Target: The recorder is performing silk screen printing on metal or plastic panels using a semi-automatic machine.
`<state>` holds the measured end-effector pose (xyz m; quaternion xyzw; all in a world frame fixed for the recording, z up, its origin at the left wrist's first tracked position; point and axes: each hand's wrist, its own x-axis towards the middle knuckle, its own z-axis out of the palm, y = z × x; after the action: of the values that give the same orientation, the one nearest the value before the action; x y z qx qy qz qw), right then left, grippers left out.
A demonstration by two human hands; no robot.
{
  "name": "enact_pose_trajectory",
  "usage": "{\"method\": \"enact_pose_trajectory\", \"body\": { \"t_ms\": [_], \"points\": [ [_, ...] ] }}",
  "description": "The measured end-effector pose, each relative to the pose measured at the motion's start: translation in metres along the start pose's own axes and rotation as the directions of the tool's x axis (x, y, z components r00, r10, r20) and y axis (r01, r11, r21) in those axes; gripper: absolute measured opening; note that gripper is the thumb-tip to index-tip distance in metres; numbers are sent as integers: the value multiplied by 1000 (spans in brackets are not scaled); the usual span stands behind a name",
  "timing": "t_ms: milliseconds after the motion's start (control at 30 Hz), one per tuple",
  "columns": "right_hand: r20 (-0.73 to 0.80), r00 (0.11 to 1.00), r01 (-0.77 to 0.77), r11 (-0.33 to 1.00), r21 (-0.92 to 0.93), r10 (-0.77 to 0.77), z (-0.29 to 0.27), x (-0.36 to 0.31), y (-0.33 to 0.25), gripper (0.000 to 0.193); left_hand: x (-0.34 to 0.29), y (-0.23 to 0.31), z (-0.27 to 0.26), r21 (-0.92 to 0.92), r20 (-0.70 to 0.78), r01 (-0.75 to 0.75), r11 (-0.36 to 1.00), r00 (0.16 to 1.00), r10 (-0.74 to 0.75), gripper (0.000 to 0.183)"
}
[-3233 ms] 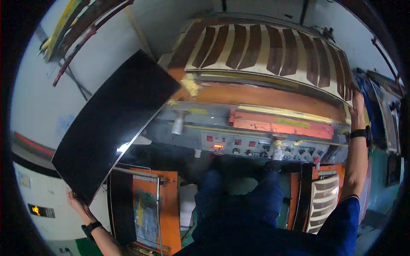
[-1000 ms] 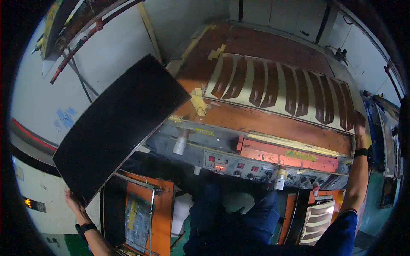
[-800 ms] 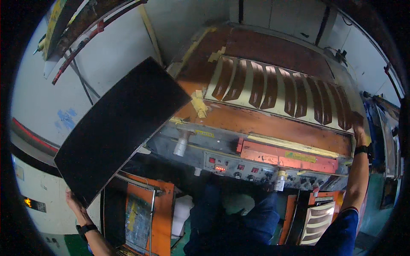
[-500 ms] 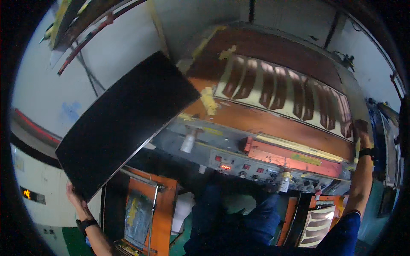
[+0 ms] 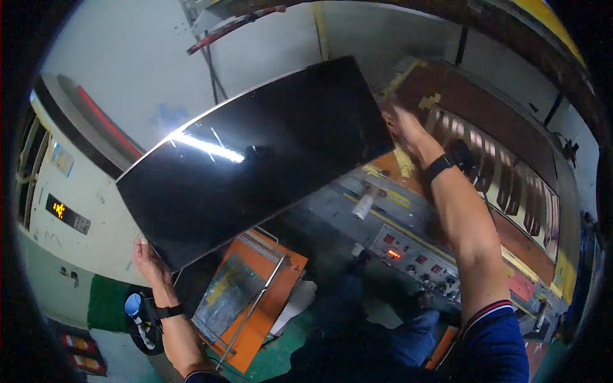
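A large glossy black rectangular panel [image 5: 274, 172] with a pale thin edge is held up tilted in front of me, a bright light streak reflected on it. My left hand [image 5: 150, 258] grips its lower left corner, the thumb on the near side. At its right edge my right hand [image 5: 408, 131] is closed, with the fingertips partly hidden. Beyond that arm, a pale sheet with dark brown curved strips [image 5: 511, 175] lies on the machine's brown bed [image 5: 476, 99].
Below the bed runs a grey control panel [image 5: 412, 255] with knobs, red switches and a lit display. A white bottle-shaped part [image 5: 365, 203] sticks out there. An orange rack [image 5: 271, 300] stands low down. At the left is a pale machine cabinet [image 5: 96, 210]; a blue cup [image 5: 133, 305] sits below it.
My right hand has left the end of the patterned sheet and come to the black panel's right edge. My view has turned left, and the panel now sits more central.
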<state>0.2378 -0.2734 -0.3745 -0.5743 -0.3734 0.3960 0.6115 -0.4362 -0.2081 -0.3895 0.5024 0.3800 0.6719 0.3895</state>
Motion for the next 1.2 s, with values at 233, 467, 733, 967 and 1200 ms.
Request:
{"method": "enact_pose_trajectory", "body": {
  "t_ms": [233, 467, 733, 967, 1200],
  "points": [
    [215, 954, 157, 957, 246, -211, 57, -84, -8, 58, -35, 15, -33, 301, -80, 173, 938, 984, -156, 24],
    [93, 828, 559, 798, -227, -553, 133, -158, 10, 62, -77, 0, -129, 324, -278, 450, 832, 886, -371, 20],
    [243, 777, 587, 529, -612, -581, 193, -189, 66, 56, -187, -26, -227, 587, -297, 169, 792, 955, 17, 53],
    [384, 877, 456, 757, -468, -290, 255, -183, 141, 66, -253, -14, -258, 710, -426, 288, 642, 902, 66, 66],
    [551, 795, 463, 840, -282, -253, 372, -125, 134, 72, -179, 11, -329, 690, -509, 324, 647, 853, 116, 61]
  ]
}}
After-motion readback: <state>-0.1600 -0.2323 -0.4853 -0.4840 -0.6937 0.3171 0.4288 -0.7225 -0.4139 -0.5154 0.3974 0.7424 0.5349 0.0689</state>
